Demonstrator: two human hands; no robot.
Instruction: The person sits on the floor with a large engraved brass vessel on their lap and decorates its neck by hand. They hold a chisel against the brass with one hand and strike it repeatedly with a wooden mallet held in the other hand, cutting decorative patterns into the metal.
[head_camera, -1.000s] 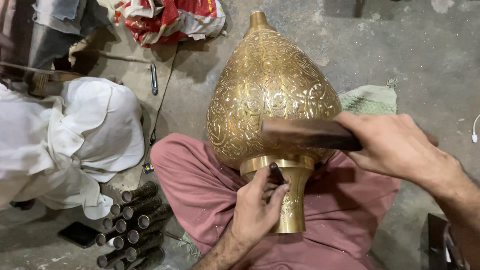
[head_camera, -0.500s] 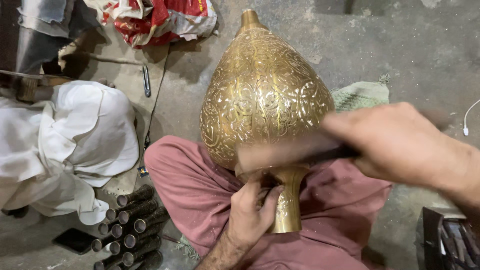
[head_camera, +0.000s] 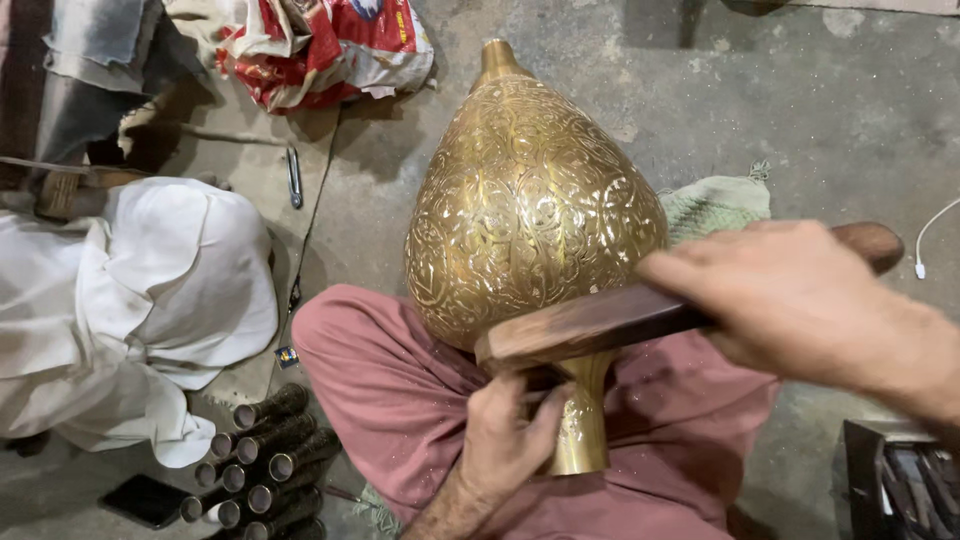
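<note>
Soft overhead light, perhaps slight blur

Vessel (head_camera: 530, 210) lies on the lap, beyond the left hand (head_camera: 505, 440); mallet (head_camera: 600, 325) in right hand (head_camera: 790, 295) crosses above it. Tubes (head_camera: 255, 460) left of left hand.

Glossy engraved brass vessel (head_camera: 530, 210), smooth dark wooden mallet (head_camera: 600, 325), matt pink cloth (head_camera: 390, 400), rough concrete floor (head_camera: 800, 100)

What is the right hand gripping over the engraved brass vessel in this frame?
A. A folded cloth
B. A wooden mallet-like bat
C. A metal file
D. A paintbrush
B. The right hand is closed around a brown wooden bat held across the lower body of the engraved brass vessel, while the left hand sits at the vessel's narrow stem.
</note>
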